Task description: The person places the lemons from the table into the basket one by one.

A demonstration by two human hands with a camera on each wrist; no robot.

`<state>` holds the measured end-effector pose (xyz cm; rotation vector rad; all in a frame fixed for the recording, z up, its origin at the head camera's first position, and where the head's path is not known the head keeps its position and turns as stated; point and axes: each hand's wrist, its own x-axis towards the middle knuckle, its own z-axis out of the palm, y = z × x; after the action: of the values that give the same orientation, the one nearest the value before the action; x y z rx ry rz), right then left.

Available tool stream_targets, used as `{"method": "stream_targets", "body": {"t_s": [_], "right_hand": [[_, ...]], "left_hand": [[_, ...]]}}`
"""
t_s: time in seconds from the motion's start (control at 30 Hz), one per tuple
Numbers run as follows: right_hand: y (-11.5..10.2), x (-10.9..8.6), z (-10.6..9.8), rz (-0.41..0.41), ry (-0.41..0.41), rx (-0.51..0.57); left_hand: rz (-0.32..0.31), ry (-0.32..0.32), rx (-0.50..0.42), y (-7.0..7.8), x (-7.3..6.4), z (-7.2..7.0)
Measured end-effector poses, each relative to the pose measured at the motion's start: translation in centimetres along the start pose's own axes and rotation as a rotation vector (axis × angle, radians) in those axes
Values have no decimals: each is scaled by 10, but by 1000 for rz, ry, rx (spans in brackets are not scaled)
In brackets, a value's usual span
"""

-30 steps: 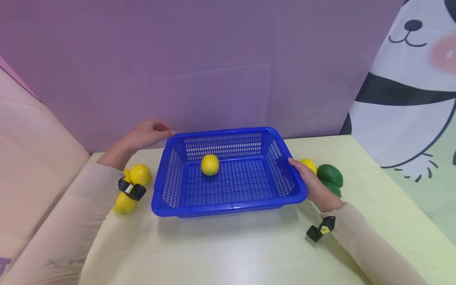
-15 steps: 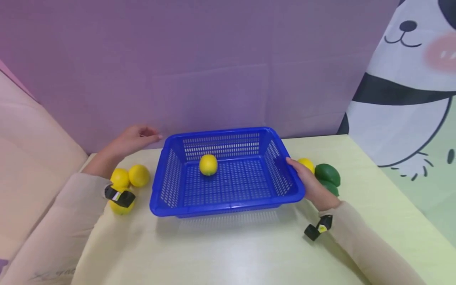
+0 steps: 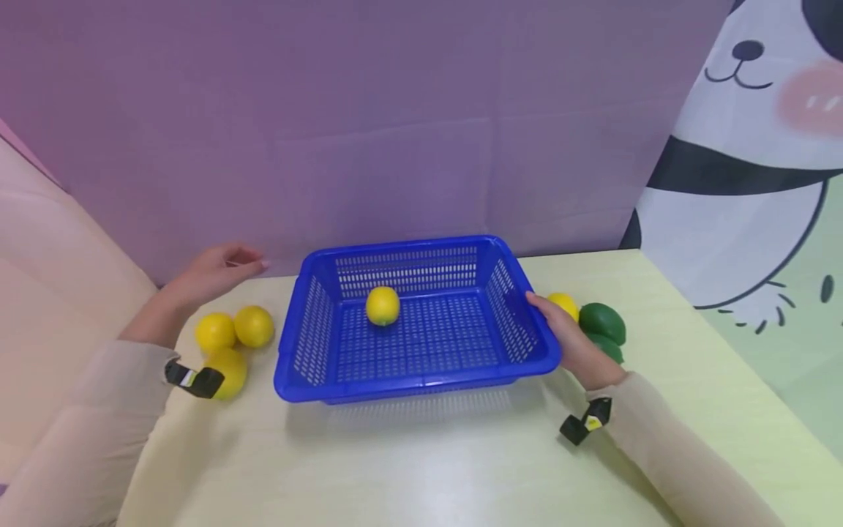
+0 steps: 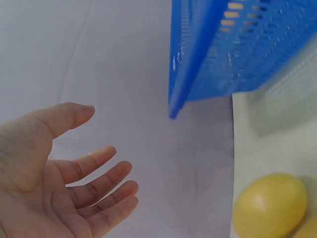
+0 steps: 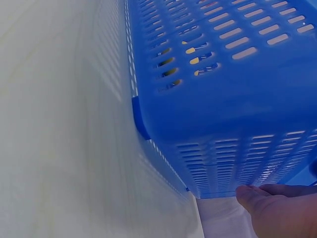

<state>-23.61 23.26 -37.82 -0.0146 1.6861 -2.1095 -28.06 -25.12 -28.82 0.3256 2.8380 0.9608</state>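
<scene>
A blue plastic basket with slotted walls stands on the pale table, and one lemon lies inside it. My right hand grips the basket at its right end; in the right wrist view part of that hand shows against the slotted wall. Off to the left of the basket, my left hand is in the air with nothing in it. Its fingers are loosely bent and apart in the left wrist view, where the basket's edge and a lemon also appear.
Three lemons sit together on the table left of the basket, below my left forearm. Right of the basket lie another yellow fruit and two dark green fruits, partly behind my right hand. A purple backdrop rises behind the table.
My left hand has moved left and slightly down, away from the basket's back left corner, uncovering more of the lemons there. The right hand keeps its grip, and the basket stays in place.
</scene>
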Motion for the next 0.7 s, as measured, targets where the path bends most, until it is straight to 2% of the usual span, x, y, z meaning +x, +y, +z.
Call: {"method": "stream_targets", "body": {"t_s": [0.17, 0.4, 0.7], "right_hand": [[1, 0, 0, 2, -1, -4], [1, -1, 0, 3, 0, 1], [0, 1, 0, 0, -4, -10]], "left_hand": [[-20, 8, 26, -16, -2, -2], [-44, 8, 18, -39, -4, -3], [-120, 8, -16, -65, -6, -3]]}}
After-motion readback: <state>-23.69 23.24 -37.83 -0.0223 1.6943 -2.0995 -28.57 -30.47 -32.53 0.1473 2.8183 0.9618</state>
